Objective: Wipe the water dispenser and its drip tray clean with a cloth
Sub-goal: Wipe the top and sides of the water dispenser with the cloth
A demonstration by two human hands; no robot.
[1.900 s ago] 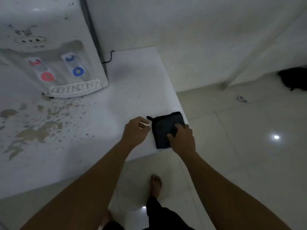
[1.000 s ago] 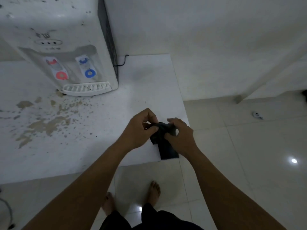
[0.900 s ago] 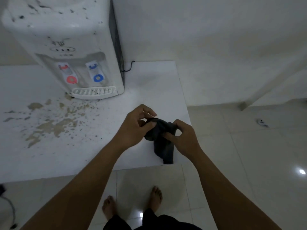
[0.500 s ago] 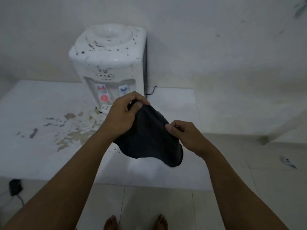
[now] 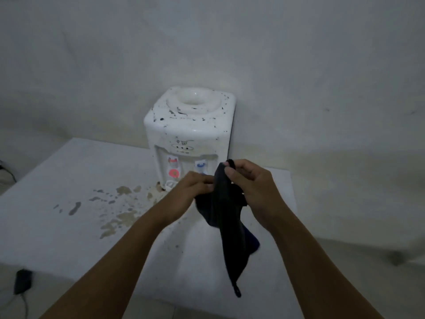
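A white water dispenser (image 5: 190,125) stands on a white table (image 5: 57,226) against the wall, its top speckled with dark dirt. Red and blue taps sit in its front recess. Only a small white corner of the drip tray (image 5: 169,184) shows; my left hand covers the remainder. I hold a dark cloth (image 5: 226,217) up in front of the dispenser. My right hand (image 5: 250,185) pinches its top edge and my left hand (image 5: 190,192) grips it lower at the left. The cloth hangs down in a long fold.
Brown dried stains (image 5: 119,212) spread over the table left of the dispenser. A black adapter with a cable (image 5: 21,282) lies on the floor at the lower left. A plain wall (image 5: 299,77) rises close behind the table.
I lifted the folded cloth off the table's right corner with both hands and shook it loose. My view rose from the tabletop to the whole dispenser. The cloth now hangs lengthwise.
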